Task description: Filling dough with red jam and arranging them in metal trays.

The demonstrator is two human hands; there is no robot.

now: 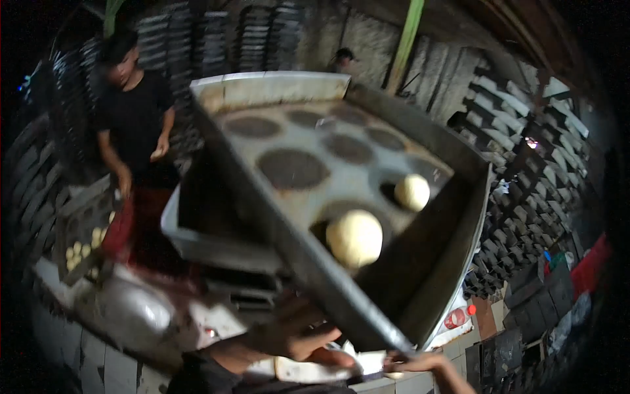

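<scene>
Just above and ahead of both sets of fingers: a deep-walled metal tray [348,184], raised and seen at a slant. Long axis apparently running from its near corner, close by the fingertips, away up and to the left. Near that corner, the right hand [426,362], fingers seemingly closed round the rim end, so nearer to it than the left hand [305,346]. Left fingers curled and partly spread just below the long left wall; blurred and dim there, so cannot tell whether touching or bearing weight. No other object seen in either grasp.

Beyond that wall from the left fingers, up and slightly to the right, a nearer dough ball [354,239], with the tray side between fingertips and dough. Farther off, up from the right fingers, a smaller-looking dough ball [412,192], near the right-hand wall. Both well apart from any fingers. Past them, farther from the hands, dark round hollows [293,169] in the tray floor.

Up and left of the left fingers, lower than the raised tray, a second tray [220,253]; farther left, a clear plastic bag [141,305] and a dark-topped co-worker [138,102]. Up and right of the right fingers, a red-capped bottle [456,319].
</scene>
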